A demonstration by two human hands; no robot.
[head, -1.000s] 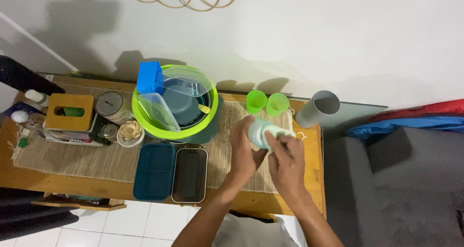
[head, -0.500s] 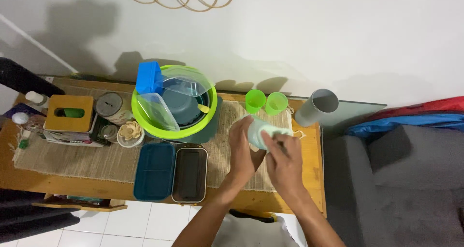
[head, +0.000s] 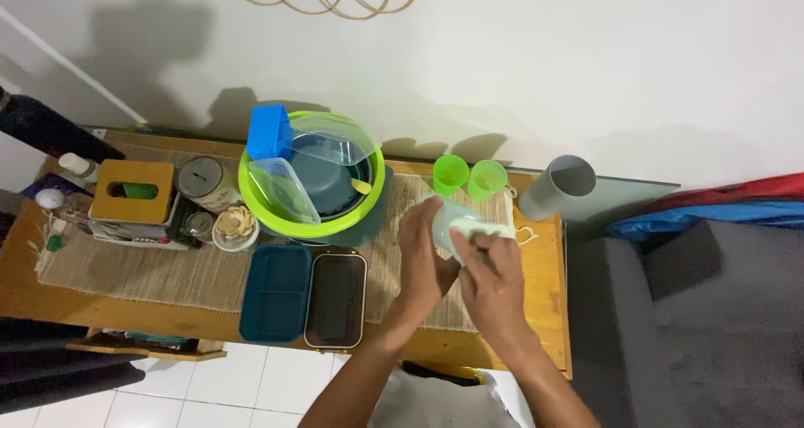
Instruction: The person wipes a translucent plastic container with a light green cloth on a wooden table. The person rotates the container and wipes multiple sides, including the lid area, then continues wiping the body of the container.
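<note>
My left hand (head: 421, 256) grips a pale mint cup (head: 448, 220), tilted on its side above the woven mat. A light cloth (head: 490, 231) is pressed against the cup's right side by my right hand (head: 492, 279), whose fingers are closed on it. Both hands hover over the right part of the wooden table (head: 548, 277). Two small green cups (head: 467, 177) stand upright just beyond the mint cup.
A big lime bowl (head: 311, 177) holds clear lids, a blue box and a dark bowl. In front of it lie a teal tray (head: 274, 292) and a dark tray (head: 337, 299). A grey tumbler (head: 557, 187) stands at the table's right corner. A wooden tissue box (head: 131, 192) and jars sit left. A grey sofa (head: 695, 327) is at right.
My right hand has slid the cloth a little along the cup, and the cup has turned slightly in my left hand. The view has shifted a bit.
</note>
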